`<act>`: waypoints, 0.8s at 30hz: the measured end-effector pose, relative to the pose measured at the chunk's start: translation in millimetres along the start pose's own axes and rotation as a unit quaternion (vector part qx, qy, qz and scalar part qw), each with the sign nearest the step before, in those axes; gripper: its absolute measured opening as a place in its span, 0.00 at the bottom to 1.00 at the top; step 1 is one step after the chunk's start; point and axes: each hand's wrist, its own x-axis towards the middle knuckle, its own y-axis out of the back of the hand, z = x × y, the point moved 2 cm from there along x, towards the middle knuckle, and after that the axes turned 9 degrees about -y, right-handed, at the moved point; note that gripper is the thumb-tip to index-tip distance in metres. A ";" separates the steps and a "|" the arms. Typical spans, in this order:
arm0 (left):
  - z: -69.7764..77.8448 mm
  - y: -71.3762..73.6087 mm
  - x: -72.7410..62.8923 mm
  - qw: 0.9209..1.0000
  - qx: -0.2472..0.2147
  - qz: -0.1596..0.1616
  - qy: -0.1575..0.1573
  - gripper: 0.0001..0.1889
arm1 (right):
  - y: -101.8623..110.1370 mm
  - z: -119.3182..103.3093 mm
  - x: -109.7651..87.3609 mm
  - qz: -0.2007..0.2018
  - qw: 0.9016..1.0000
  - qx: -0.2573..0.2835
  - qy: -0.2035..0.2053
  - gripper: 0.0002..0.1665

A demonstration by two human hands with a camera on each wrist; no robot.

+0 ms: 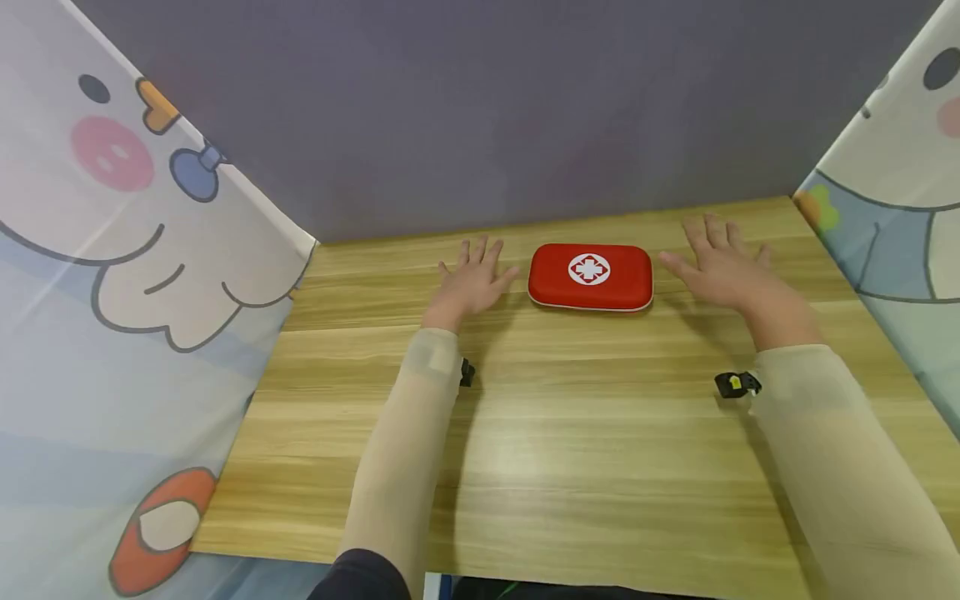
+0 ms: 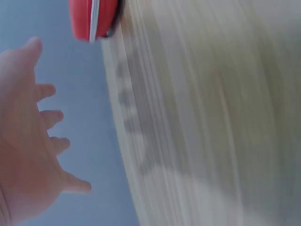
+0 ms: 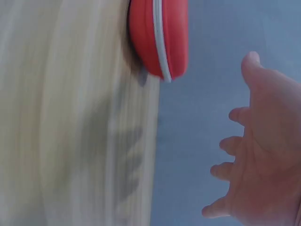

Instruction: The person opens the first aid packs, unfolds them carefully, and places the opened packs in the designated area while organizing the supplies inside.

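Note:
A red zip case with a white cross emblem lies flat on the wooden table, near its back edge. My left hand is raised over the table to the left of the case, fingers spread and holding nothing. On the other side my right hand hovers with its fingers spread too, thumb toward the case. Both wrist views show a gap between the hand and the case, whose pale zipper band runs round its side. Shadows of the hands fall on the wood below them.
A grey-blue wall panel rises behind the table's back edge. Cartoon-printed cloths hang at the left and right. A small black device sits at the right wrist, and another at the left.

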 end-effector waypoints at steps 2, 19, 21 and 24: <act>10.5 0.1 4.3 1.000 0.002 -0.004 -0.016 0.40 | -0.3 -13.2 4.3 -0.008 1.000 -0.009 0.008 0.59; 59.1 -20.4 42.2 0.994 -0.028 -0.051 -0.088 0.39 | -37.9 -75.9 36.6 -0.021 0.994 -0.045 0.102 0.51; 59.2 -24.2 42.8 0.993 -0.037 -0.061 -0.090 0.40 | -40.1 -79.2 36.0 -0.020 0.993 -0.031 0.109 0.50; 59.0 -28.1 42.1 0.993 -0.044 -0.067 -0.091 0.41 | -42.6 -81.1 35.9 -0.023 0.993 -0.010 0.112 0.50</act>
